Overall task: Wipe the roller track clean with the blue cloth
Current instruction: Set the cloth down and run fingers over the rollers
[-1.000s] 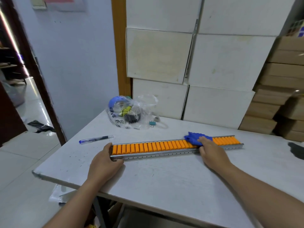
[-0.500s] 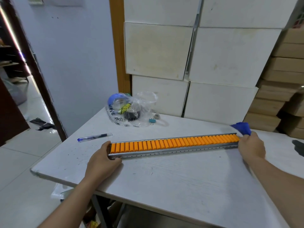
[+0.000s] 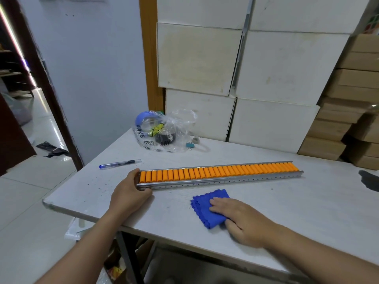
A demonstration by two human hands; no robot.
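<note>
While the left hand (image 3: 131, 191) clamps the near left end of the track (image 3: 219, 174), thumb at the far rail and fingers curled over the near rail, the right hand (image 3: 239, 218) lies flat and spread on the cloth (image 3: 208, 206), fingers pressing its right half without closing round it. That blue cloth lies folded on the table (image 3: 287, 212), near the front of the track but apart from it, with a bare strip of tabletop between them. Orange rollers fill the track from end to end, none covered; its right end stops short of a dark patch (image 3: 369, 180) at the table's right side. Open tabletop spreads right of the cloth and in front of the track all the way to the near edge, which runs just under both wrists. Left of the gripped end, the table's left corner is close. Behind the track lie a pen (image 3: 120, 163), well apart, and farther back a plastic bag (image 3: 164, 134) with a binder clip (image 3: 190, 145) beside it, close to stacked white boxes (image 3: 266, 78).
</note>
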